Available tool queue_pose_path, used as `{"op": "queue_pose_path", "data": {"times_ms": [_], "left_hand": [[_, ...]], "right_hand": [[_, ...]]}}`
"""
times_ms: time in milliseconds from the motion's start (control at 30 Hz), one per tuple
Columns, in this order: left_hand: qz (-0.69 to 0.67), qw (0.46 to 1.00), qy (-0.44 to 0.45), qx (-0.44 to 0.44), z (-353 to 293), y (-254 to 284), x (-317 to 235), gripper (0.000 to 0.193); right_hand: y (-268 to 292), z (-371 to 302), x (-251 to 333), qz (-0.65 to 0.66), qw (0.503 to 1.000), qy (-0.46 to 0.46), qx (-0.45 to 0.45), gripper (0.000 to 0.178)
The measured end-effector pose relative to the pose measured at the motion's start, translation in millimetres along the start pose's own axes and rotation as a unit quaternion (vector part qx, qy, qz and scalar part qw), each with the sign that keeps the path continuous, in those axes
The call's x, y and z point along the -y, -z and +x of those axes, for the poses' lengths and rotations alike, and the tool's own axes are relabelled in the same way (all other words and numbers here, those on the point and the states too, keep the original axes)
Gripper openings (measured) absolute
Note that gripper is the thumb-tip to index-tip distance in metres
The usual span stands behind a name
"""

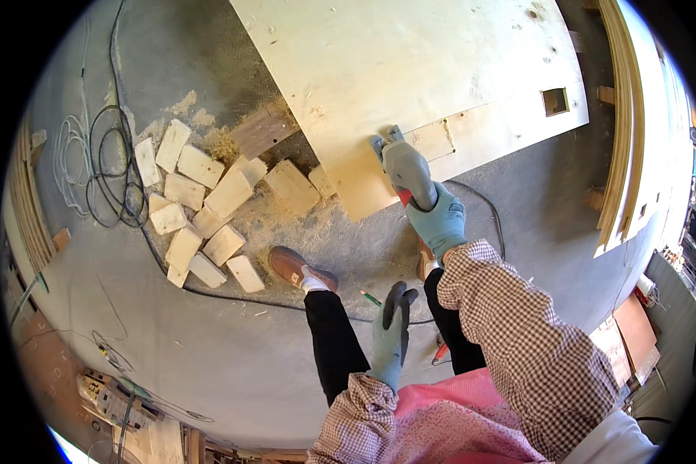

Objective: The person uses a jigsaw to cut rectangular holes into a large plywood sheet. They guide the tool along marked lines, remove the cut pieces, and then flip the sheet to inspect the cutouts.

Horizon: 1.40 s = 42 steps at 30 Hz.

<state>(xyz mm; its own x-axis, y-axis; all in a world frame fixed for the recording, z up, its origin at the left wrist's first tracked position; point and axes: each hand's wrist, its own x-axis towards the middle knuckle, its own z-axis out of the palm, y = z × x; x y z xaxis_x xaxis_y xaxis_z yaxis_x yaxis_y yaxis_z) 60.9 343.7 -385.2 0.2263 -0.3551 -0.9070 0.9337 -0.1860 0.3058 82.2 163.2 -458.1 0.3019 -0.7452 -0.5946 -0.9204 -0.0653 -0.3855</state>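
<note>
My right hand (438,220), in a light blue glove, grips a grey and red jigsaw (410,170). The saw rests on a large pale plywood sheet (417,69), close to the sheet's near edge. Its blade is hidden. A thin line with a short crosswise slit (448,133) runs to the right of the saw. My left hand (391,332), gloved in light blue with dark fingertips, hangs by my left knee with its fingers stretched out. A green pencil (371,298) shows beside it; whether it touches the hand I cannot tell.
Several pale wood blocks (228,193) lie in sawdust to the left, near a brown board (264,130). Coiled cables (116,182) lie farther left; a black cable (263,304) crosses by my feet. The sheet has a square hole (554,101). Stacked panels (622,139) stand right.
</note>
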Motion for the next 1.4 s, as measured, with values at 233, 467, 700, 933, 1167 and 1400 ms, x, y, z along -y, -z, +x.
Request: {"op": "queue_pose_path", "data": {"times_ms": [233, 467, 700, 933, 1167, 1400], "left_hand": [[-0.027, 0.993, -0.106, -0.045, -56, -60, -6, 0.047], [-0.095, 0.995, -0.041, -0.007, -45, -75, 35, 0.04], [-0.224, 0.974, -0.026, -0.029, -9, -56, 72, 0.04], [-0.321, 0.942, -0.093, -0.027, 23, -62, 60, 0.039], [-0.306, 0.927, -0.187, -0.113, 34, -51, 44, 0.037], [-0.292, 0.926, -0.194, -0.143, 50, -89, 92, 0.037]], "right_hand": [[13, 9, 11, -0.055, 0.997, -0.031, 0.046, 0.044], [-15, -1, -19, -0.053, 0.996, 0.038, -0.053, 0.038], [-16, 10, -23, 0.028, 0.999, 0.02, -0.031, 0.036], [-19, 20, -33, 0.099, 0.993, 0.069, -0.015, 0.027], [-6, 16, -11, 0.218, 0.974, 0.028, 0.054, 0.028], [75, 24, -18, 0.193, 0.96, 0.031, 0.201, 0.03]]}}
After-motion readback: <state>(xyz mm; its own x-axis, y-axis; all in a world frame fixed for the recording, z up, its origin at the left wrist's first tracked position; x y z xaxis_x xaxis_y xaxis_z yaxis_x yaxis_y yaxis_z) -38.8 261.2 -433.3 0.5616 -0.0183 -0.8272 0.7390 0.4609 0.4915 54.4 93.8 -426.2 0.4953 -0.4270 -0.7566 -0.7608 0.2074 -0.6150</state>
